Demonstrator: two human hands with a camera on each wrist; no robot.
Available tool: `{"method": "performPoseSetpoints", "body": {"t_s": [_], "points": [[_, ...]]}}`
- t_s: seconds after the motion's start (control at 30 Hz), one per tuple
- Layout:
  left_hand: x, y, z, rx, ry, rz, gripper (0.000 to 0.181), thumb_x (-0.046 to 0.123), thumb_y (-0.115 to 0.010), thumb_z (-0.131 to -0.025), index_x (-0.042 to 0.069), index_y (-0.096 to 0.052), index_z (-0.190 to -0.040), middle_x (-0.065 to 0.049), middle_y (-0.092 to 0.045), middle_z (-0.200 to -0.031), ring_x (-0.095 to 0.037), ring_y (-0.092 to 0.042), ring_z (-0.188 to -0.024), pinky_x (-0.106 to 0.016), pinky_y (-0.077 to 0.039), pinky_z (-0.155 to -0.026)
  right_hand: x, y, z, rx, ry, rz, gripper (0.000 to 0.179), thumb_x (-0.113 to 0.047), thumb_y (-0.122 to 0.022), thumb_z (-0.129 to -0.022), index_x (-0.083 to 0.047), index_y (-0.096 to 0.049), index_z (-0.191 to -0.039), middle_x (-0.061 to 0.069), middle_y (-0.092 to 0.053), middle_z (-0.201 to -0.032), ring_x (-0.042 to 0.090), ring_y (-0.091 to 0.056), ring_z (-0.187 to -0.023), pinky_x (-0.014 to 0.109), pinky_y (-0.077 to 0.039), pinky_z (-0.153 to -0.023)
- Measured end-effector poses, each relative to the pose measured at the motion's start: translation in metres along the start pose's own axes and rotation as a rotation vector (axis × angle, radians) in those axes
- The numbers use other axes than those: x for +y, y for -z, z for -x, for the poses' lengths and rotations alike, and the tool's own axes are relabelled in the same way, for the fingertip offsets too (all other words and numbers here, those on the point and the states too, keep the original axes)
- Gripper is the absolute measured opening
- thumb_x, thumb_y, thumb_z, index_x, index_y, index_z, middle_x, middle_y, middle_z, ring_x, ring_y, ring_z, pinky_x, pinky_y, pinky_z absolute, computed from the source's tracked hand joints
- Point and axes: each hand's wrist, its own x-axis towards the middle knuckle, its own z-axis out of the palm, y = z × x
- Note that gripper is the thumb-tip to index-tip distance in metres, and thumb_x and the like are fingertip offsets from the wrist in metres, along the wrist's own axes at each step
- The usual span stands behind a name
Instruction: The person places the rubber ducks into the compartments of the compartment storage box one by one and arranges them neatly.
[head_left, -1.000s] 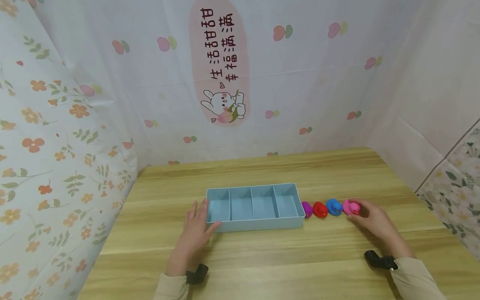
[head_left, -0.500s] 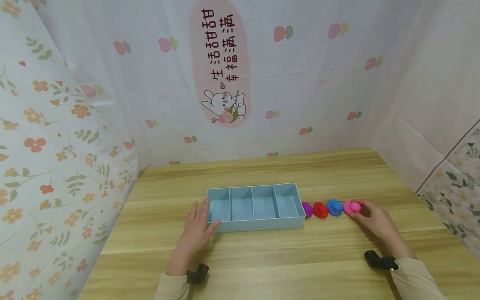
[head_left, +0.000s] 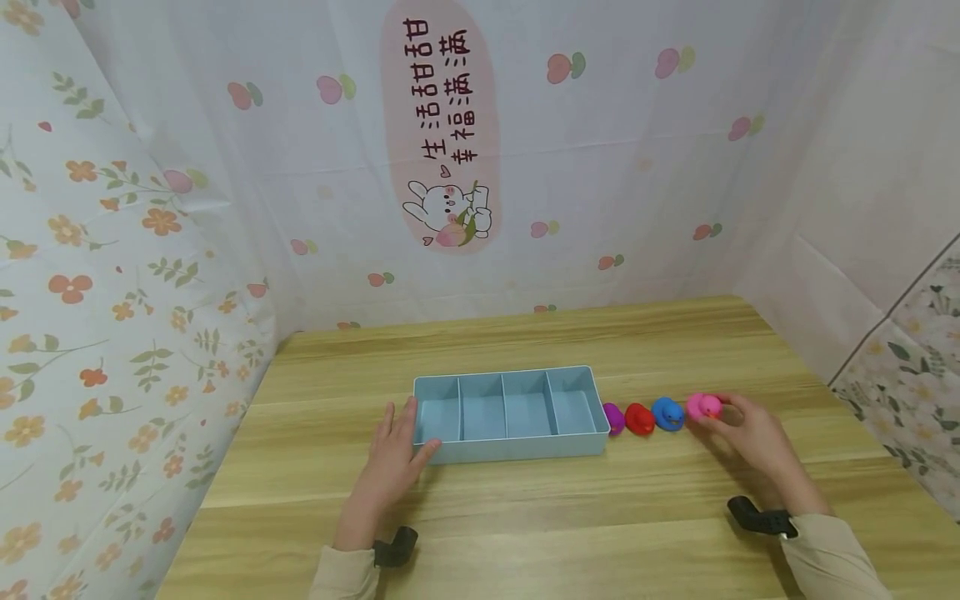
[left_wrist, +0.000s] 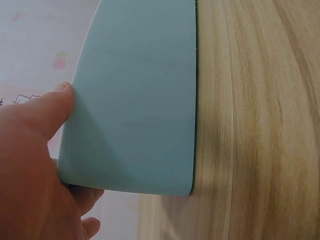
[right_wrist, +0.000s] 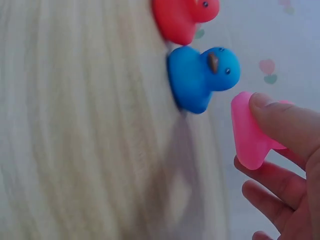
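Note:
My left hand (head_left: pixel 385 462) rests at the near left corner of a light blue tray (head_left: pixel 517 451) with several compartments. Its fingers lie straight along the left end, and the thumb (left_wrist: pixel 57 105) touches the front wall's rim. My right hand (head_left: pixel 759 442) pinches a pink rubber duck (head_left: pixel 703 407) between thumb and fingers. In the right wrist view the pink duck (right_wrist: pixel 247 135) is raised off the wood, its head partly hidden by the thumb. A blue rubber duck (head_left: pixel 667 414) sits just left of it on the table.
A red duck (head_left: pixel 640 419) and a purple duck (head_left: pixel 614 419) continue the row leftward; the tray's right end partly covers the purple one. Everything stands on a wooden table (head_left: pixel 525 517). Patterned cloth (head_left: pixel 637 192) hangs behind and on both sides.
The pink duck has been lifted slightly off the table in my right hand. My left hand and the tray have stayed in place.

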Motion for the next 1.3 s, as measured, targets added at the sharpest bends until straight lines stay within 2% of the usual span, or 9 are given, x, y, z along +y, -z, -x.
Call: {"method": "performPoseSetpoints", "body": {"t_s": [0.33,0.6,0.97,1.3], "points": [[-0.001,-0.001,0.000,0.003,-0.039,0.010,0.077,0.038,-0.052,-0.097,-0.003,-0.017,-0.150,-0.021,-0.021,-0.157,-0.047,-0.007,-0.144,-0.065,-0.018,-0.111,-0.016,0.003,-0.004,0.073,0.080,-0.013,0.045,-0.022,-0.075,-0.083,0.006,-0.059,-0.115,0.033,-0.056,-0.116,0.053,-0.047,-0.110,0.064,-0.036,-0.087],[-0.003,-0.001,0.001,-0.012,-0.040,0.054,0.078,0.039,-0.050,-0.098,-0.003,-0.013,-0.151,-0.022,-0.018,-0.157,-0.047,-0.009,-0.144,-0.062,-0.018,-0.112,-0.032,-0.003,-0.008,0.126,0.138,-0.035,0.042,-0.017,-0.079,-0.078,0.005,-0.063,-0.110,0.029,-0.062,-0.112,0.047,-0.052,-0.108,0.061,-0.039,-0.088],[-0.004,-0.001,0.000,-0.012,-0.037,0.063,0.077,0.036,-0.052,-0.098,-0.003,-0.013,-0.151,-0.021,-0.017,-0.157,-0.047,-0.007,-0.144,-0.063,-0.017,-0.112,-0.060,-0.018,-0.014,0.095,0.142,-0.063,0.044,-0.016,-0.080,-0.076,0.005,-0.064,-0.110,0.028,-0.062,-0.113,0.045,-0.051,-0.111,0.062,-0.038,-0.092],[-0.004,-0.002,0.001,0.017,-0.051,0.054,0.076,0.035,-0.054,-0.097,-0.006,-0.018,-0.149,-0.024,-0.022,-0.155,-0.049,-0.010,-0.142,-0.064,-0.019,-0.111,-0.077,-0.028,-0.014,0.076,0.117,-0.059,0.046,-0.020,-0.080,-0.077,0.003,-0.064,-0.113,0.025,-0.062,-0.113,0.043,-0.051,-0.111,0.062,-0.039,-0.093]]}}
